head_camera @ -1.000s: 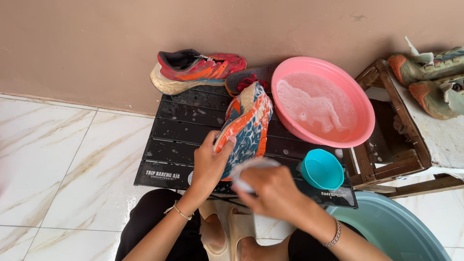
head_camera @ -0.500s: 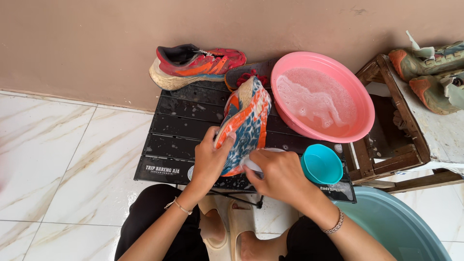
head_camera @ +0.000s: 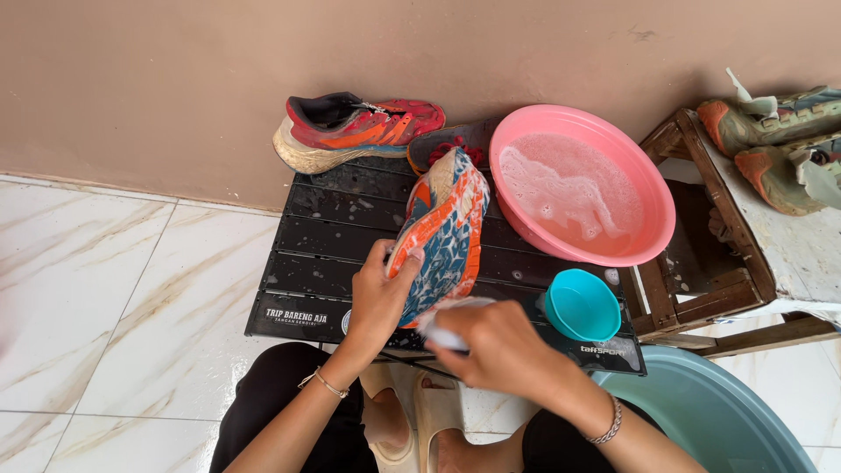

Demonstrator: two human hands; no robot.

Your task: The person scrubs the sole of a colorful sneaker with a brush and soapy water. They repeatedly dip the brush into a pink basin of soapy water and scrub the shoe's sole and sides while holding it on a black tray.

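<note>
Near the front edge of the black slatted table (head_camera: 333,229), an orange-and-blue running shoe (head_camera: 442,232) stands tilted on its heel, sole turned up and toe pointing toward the back edge. The left hand (head_camera: 378,298) wraps its fingers around the shoe's left side near the heel, thumb on the sole, holding it steady. The right hand (head_camera: 499,342) is curled tight around a white brush (head_camera: 448,322), whose blurred head lies against the heel end of the sole; suds show on the tread there. Just right of that hand, at the table's front right corner, sits a small teal cup (head_camera: 581,304). A pink basin (head_camera: 583,184) of soapy water takes up the back right corner, touching the shoe's toe side. At the back left edge, against the brown wall, a red-and-orange running shoe (head_camera: 355,130) lies on its side, with a dark insole (head_camera: 455,140) between it and the basin. A large grey-green tub (head_camera: 718,412) stands on the tiled floor beside the front right corner.
</note>
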